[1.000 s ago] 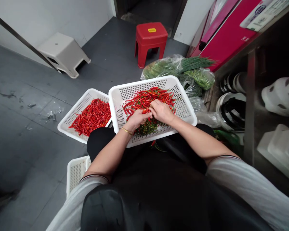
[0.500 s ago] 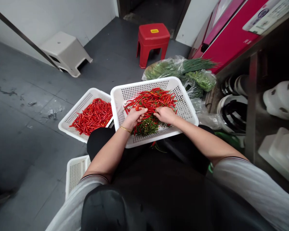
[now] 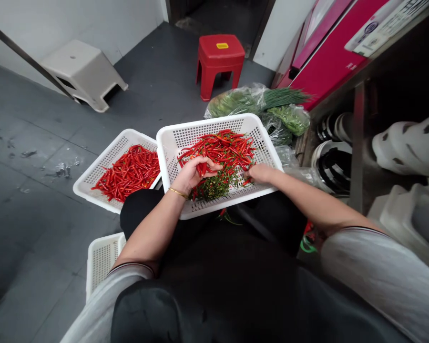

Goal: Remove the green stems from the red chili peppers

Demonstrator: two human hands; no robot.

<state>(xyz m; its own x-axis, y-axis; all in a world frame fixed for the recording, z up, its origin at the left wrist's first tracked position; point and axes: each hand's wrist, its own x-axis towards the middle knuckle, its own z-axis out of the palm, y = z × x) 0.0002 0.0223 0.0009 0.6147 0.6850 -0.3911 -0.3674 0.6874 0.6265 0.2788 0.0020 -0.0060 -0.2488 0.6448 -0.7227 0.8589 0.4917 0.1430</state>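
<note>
A white perforated basket (image 3: 166, 157) rests on my lap, holding a heap of red chillies (image 3: 223, 147) and, nearer me, a pile of green stems (image 3: 214, 186). My left hand (image 3: 195, 172), with a gold bangle at the wrist, is curled palm up over the stems, and red chillies lie in its fingers. On the right side of the basket my right hand (image 3: 259, 172) is closed, fingertips pinching at a red chilli beside the heap. Its fingers are partly hidden. To the left stands a second white basket (image 3: 87, 180) full of red chillies (image 3: 130, 172).
A third white basket (image 3: 103, 262) is at lower left. A red stool (image 3: 221, 52) and a white stool (image 3: 80, 71) stand ahead. Bagged greens (image 3: 236, 102) lie beyond the lap basket. White containers (image 3: 409, 147) fill the shelf at right.
My right hand has moved right, away from my left hand, to the edge of the chilli heap. My left hand has opened slightly, palm turned up. The view has shifted a little.
</note>
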